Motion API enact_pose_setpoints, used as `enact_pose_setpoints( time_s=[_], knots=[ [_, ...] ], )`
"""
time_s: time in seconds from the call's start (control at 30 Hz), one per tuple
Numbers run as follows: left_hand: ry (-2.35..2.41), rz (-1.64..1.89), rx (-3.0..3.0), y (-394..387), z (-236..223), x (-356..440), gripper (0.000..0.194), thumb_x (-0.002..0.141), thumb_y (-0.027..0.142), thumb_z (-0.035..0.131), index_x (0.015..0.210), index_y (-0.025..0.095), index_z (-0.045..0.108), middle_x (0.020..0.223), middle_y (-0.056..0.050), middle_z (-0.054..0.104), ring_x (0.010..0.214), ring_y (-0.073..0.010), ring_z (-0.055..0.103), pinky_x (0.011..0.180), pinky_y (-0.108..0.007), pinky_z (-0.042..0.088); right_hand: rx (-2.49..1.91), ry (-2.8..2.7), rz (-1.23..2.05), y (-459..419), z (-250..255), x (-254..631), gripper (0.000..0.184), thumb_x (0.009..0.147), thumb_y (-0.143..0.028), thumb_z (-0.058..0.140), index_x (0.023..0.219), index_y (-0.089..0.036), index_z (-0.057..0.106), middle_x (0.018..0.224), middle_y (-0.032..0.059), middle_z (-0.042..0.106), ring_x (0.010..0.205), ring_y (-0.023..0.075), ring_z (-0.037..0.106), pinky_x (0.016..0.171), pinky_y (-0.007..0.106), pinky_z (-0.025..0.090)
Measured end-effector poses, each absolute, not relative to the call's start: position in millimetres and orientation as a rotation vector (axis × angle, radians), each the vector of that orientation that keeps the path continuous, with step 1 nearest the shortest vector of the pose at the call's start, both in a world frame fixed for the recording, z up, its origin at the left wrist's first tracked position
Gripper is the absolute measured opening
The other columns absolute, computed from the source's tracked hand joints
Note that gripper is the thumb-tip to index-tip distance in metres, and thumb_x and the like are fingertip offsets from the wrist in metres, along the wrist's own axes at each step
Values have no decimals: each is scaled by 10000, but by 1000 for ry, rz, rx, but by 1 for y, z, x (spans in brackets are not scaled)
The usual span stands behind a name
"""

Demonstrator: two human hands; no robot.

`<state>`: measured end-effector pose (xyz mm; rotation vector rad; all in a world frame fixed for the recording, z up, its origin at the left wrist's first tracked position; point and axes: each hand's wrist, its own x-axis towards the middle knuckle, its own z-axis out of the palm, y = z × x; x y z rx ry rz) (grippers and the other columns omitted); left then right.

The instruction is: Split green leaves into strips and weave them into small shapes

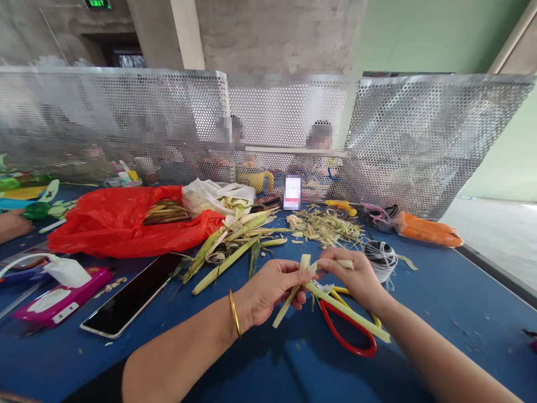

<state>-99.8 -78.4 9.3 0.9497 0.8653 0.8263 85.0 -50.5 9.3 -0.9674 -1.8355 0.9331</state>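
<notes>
Pale green leaf strips [348, 312] cross one another between my two hands, above the blue table. My left hand [279, 285] pinches them at the crossing with thumb and fingers; a gold bangle is on that wrist. My right hand [350, 277] is closed on the end of one strip, just right of the crossing. Beneath the strips lie scissors [350, 341] with red and yellow handles, their blades partly hidden. A ball of white and black string [380, 260] sits beyond my right hand. Long leaf stalks [235, 254] lie ahead of my left hand.
A red plastic bag [113, 218] holds dried leaves at the left. A phone [130, 296] and a purple power strip [62, 299] lie nearer. Leaf scraps [329, 226] and an orange packet [428, 229] are at the back. Behind a perforated metal screen [289, 106], people sit.
</notes>
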Motion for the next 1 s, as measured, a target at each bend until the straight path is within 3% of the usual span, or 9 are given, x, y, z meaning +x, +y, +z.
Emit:
enact_pose_setpoints(
  time_s=[0.13,0.27,0.57,0.77,1.0],
  knots=[
    [930,917,904,-75,8,-100,228,655,295,778,688,125,629,541,32,529,447,-63,490,433,-186,396,-897,-2146,544,-53,9,86,130,873,-283,566,894,-213,673,915,55,667,859,187,614,775,312,478],
    [950,1033,836,-71,4,-100,215,670,280,761,749,112,651,591,23,550,460,-55,486,428,-178,391,-860,-2214,460,-60,9,81,175,867,-255,573,1009,-250,675,1198,77,593,1100,223,563,933,365,455],
    [981,1060,761,-71,6,-99,177,685,229,744,781,100,669,602,16,559,463,-52,484,422,-173,401,-983,-2053,615,-65,-2,68,112,844,-260,607,809,-233,710,985,50,658,970,201,620,876,324,499],
    [994,1100,751,-69,4,-99,136,694,212,737,735,106,662,573,18,548,463,-67,499,410,-178,402,-1020,-2088,417,-68,0,69,134,849,-234,565,863,-247,698,1046,42,649,982,198,617,862,318,495],
    [986,1062,700,-70,3,-99,131,719,211,723,772,104,670,605,10,567,476,-59,506,436,-174,421,-1143,-2159,102,-75,-14,58,144,777,-202,616,909,-226,669,1028,72,653,998,260,609,871,419,482]
  ],
)
